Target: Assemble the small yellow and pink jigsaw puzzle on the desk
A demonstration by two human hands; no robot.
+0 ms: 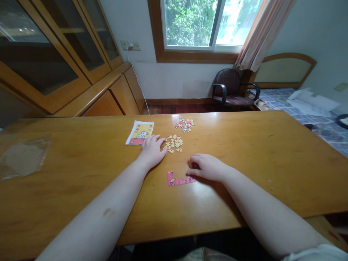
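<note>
A strip of joined pink jigsaw puzzle pieces (179, 181), turning up a corner at its left end, lies near the middle of the table. At its right end my right hand (208, 167) has its fingers curled, the fingertips on a puzzle piece that they partly cover. My left hand (152, 151) rests palm down with fingers spread, empty. Its fingertips reach the near pile of loose yellow puzzle pieces (175, 143). Just beyond that hand is a picture card (140, 131) with a white animal on yellow and pink; the hand covers its lower right corner.
A second pile of loose puzzle pieces (185, 124) sits near the far edge of the wooden table (258, 163). A clear plastic bag (24, 156) lies at the far left. Beyond the table stand a glass-doored cabinet (81, 69), an armchair (231, 88) and a bed (299, 101).
</note>
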